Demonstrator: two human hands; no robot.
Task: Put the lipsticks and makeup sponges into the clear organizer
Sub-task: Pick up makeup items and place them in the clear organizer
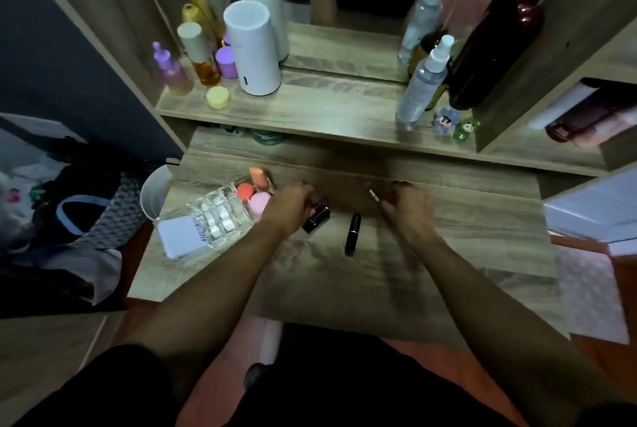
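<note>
The clear organizer [213,219] sits at the left of the wooden table, a white card lying against its near side. Three makeup sponges rest at its far end: an orange one [258,175], a coral one [245,190] and a pink one [259,202]. My left hand [289,206] is curled over a black lipstick [316,219] with a pink part, right beside the organizer. A second black lipstick [353,233] lies free on the table between my hands. My right hand [405,206] is closed around a thin gold-tipped lipstick [374,195]; it is blurred.
A raised shelf [310,109] behind holds white cylinders, bottles, spray bottles and small figurines. A white bucket [155,192] and bags stand left of the table. White boxes [593,213] lie at the right edge. A mirror stands at the back.
</note>
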